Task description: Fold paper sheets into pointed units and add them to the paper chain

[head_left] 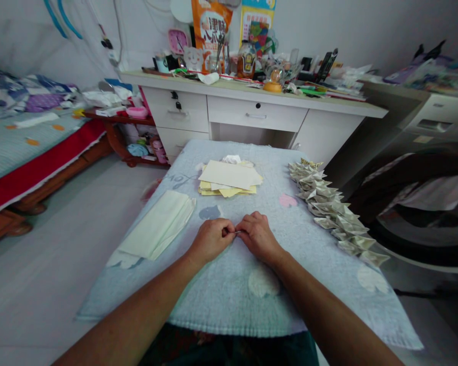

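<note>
My left hand [216,238] and my right hand [258,235] meet over the middle of the cloth-covered table. Both are closed, pinching a small piece of paper [237,232] between their fingertips; only a thin pale edge of it shows, and the fingers hide the rest. Beyond the hands lies a stack of cream and yellow paper sheets [229,174], with a crumpled white piece [232,159] behind it. To the left of my left hand rests a pile of pale green-white paper [158,223]. Pointed folded paper pieces [328,203] stand in a long cluster along the table's right side.
A light blue patterned cloth [221,305] covers the table. Behind it stands a white desk [257,109] crowded with jars, bags and small items. A washing machine [435,132] is at the right, a bed [34,147] at the left, with a low wooden shelf [116,119] beside it.
</note>
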### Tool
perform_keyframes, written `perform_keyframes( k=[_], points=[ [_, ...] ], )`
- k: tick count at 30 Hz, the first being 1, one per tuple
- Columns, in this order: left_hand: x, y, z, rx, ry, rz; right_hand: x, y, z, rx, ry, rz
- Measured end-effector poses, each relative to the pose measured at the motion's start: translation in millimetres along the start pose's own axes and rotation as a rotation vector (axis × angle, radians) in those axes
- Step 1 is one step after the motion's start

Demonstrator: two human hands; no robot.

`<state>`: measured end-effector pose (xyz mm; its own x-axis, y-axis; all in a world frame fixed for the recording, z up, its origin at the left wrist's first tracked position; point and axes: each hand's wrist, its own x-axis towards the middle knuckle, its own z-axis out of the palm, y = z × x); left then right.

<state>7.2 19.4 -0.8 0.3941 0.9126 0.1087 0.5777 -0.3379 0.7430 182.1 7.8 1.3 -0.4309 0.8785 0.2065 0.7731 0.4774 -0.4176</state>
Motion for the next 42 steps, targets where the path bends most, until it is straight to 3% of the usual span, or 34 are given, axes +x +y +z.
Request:
perform_keyframes(
  k=[7,14,23,29,42],
  points=[
    [-1,1,-4,-0.084,0.066,0.022,-7,7,-5,0.205,0.166,0.093],
    [-2,1,-5,-0.101,0.075,0.082,-5,8,-13,0.366,0.028,-0.016],
    [-3,4,-6,-0.152,0.068,0.057,-6,12,-12,0.482,0.060,0.013],
    [-1,4,-4,-0.360,0.043,-0.023,-6,13,-9,0.550,0.075,0.053],
    [1,2,-5,-0.433,-0.027,-0.073,-8,9,-14,0.515,0.027,0.054]
  ],
)
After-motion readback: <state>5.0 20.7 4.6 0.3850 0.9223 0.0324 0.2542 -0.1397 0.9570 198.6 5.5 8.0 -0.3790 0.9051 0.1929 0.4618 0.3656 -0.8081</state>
